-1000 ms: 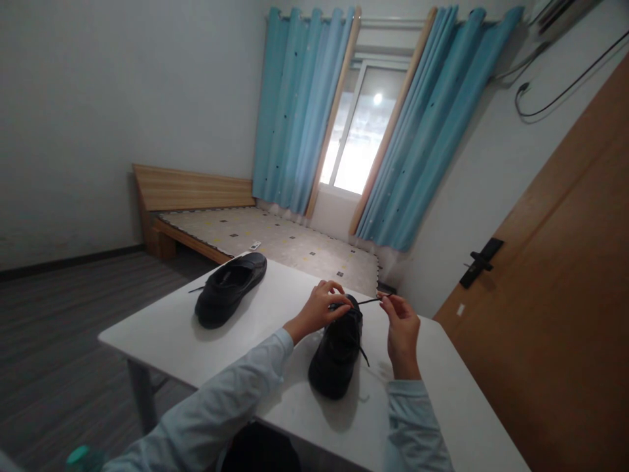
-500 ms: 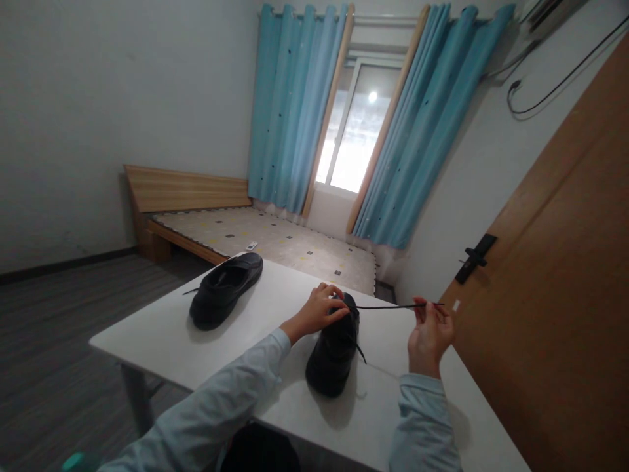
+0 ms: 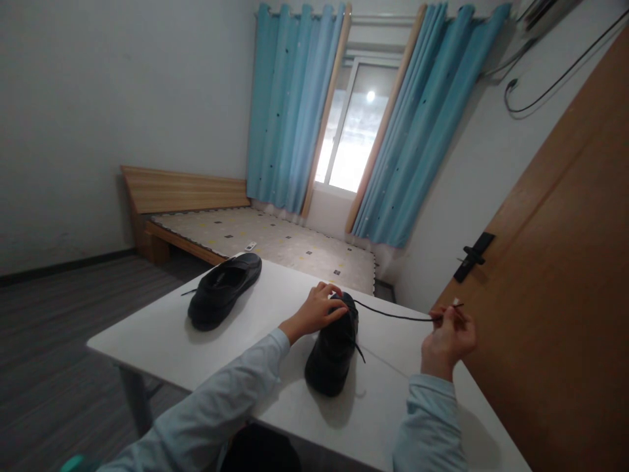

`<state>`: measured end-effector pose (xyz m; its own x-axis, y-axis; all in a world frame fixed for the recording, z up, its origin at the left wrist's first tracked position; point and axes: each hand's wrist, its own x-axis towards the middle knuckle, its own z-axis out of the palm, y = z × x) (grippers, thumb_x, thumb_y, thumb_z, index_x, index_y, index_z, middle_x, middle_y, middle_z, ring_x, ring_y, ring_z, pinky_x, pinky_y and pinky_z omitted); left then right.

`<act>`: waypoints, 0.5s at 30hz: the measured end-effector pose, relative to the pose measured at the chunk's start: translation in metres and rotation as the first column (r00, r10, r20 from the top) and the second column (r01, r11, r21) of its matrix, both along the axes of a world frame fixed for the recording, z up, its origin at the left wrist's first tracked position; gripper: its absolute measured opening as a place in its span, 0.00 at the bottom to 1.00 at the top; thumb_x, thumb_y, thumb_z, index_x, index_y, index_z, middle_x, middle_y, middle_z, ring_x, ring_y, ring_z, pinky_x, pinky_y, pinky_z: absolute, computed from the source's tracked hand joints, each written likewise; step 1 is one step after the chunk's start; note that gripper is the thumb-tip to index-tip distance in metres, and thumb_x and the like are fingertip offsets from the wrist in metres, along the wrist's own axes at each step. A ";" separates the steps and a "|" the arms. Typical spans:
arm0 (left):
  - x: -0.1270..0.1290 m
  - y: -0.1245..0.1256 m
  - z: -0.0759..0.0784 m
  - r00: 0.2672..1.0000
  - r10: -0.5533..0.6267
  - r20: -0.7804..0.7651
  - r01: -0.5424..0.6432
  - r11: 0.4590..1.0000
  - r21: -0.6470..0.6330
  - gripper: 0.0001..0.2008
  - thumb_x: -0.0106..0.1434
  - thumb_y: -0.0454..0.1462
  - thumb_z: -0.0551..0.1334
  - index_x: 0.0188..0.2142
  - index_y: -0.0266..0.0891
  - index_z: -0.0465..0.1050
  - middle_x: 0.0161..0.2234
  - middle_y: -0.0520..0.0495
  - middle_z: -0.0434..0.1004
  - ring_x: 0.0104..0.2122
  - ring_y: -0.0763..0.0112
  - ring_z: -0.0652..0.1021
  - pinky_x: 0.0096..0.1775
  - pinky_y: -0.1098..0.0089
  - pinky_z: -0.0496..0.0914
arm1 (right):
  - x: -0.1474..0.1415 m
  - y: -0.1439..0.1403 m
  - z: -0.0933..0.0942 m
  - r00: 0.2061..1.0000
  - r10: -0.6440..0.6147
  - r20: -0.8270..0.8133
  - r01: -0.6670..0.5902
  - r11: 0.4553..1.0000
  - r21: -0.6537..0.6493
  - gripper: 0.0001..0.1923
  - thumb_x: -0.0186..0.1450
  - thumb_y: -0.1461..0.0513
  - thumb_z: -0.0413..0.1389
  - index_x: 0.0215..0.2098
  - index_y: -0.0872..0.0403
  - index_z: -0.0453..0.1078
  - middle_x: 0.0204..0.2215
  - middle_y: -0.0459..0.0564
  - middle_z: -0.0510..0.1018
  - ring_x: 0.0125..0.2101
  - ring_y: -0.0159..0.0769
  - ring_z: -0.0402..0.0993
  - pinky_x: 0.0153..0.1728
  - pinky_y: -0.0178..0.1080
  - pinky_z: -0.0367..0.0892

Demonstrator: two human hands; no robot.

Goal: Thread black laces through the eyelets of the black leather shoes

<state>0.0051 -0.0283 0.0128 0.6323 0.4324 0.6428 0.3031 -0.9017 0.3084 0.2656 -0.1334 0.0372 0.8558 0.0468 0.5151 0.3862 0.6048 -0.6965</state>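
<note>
The right hand (image 3: 448, 341) has drawn its pinched lace (image 3: 393, 315) further right; left hand (image 3: 317, 311) grips the shoe (image 3: 333, 351), fingertips hidden.

Two shoes (image 3: 334, 347) on table (image 3: 167, 334), bed (image 3: 275, 246) behind

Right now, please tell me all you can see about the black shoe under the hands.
The near black shoe looks like smooth leather. It stands upright on the white table, toe pointing away from the person. The left hand rests on its front. A thin black shoelace runs from there, stretched to the right hand, which pinches its end. Another lace end hangs beside the shoe.
</note>
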 end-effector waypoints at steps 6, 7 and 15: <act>0.000 0.001 -0.001 1.000 -0.001 -0.015 0.001 1.000 0.007 0.13 0.63 0.45 0.54 0.38 0.47 0.77 0.46 0.47 0.69 0.45 0.63 0.64 0.48 0.61 0.60 | -0.028 0.006 0.002 0.915 0.299 0.269 -0.047 0.744 -0.667 0.13 0.50 0.55 0.61 0.30 0.55 0.75 0.19 0.46 0.74 0.16 0.30 0.63 0.20 0.35 0.59; 0.001 0.001 -0.001 1.000 -0.001 -0.017 0.001 1.000 0.007 0.13 0.63 0.45 0.54 0.38 0.47 0.77 0.46 0.47 0.69 0.45 0.62 0.64 0.48 0.60 0.60 | -0.034 0.007 0.002 0.878 0.362 0.312 -0.033 0.696 -0.717 0.12 0.51 0.55 0.61 0.28 0.54 0.76 0.18 0.46 0.74 0.16 0.31 0.63 0.21 0.36 0.59; 0.000 0.000 -0.001 1.000 -0.002 -0.026 0.002 1.000 0.017 0.14 0.64 0.45 0.53 0.38 0.47 0.77 0.46 0.47 0.69 0.45 0.62 0.64 0.48 0.60 0.60 | -0.057 0.013 -0.002 0.639 0.644 0.420 0.004 0.544 -0.839 0.06 0.53 0.58 0.59 0.24 0.51 0.77 0.23 0.48 0.78 0.19 0.33 0.65 0.24 0.37 0.59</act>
<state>0.0056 -0.0282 0.0122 0.6494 0.4201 0.6339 0.3090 -0.9074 0.2848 0.2089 -0.1204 0.0356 0.1512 0.8535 0.4986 0.7847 0.2031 -0.5857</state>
